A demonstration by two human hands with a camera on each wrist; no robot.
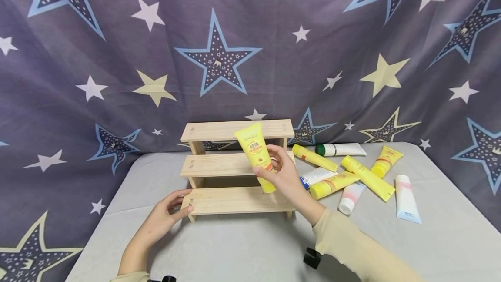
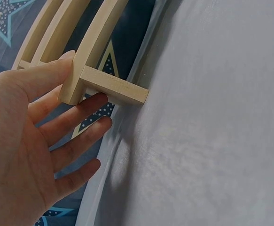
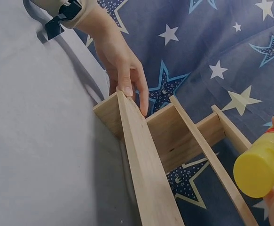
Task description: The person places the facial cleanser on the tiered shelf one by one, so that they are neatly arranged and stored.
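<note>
Starry cloth (image 1: pixel 274 77) hangs behind hands (image 1: pixel 286 175) gripping wooden shelf (image 1: pixel 231 201), tapered tube (image 1: pixel 253 145).

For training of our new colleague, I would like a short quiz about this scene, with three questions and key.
1. Which hand holds a yellow plastic squeeze tube?
2. Complete: the left hand touches the ____ step of the pale wooden three-step shelf.
3. Where does the white plastic tube with the dark green cap lie? A) left of the shelf; B) on its top step; C) right of the shelf.

Key: 1. The right hand. 2. Bottom. 3. C.
</note>
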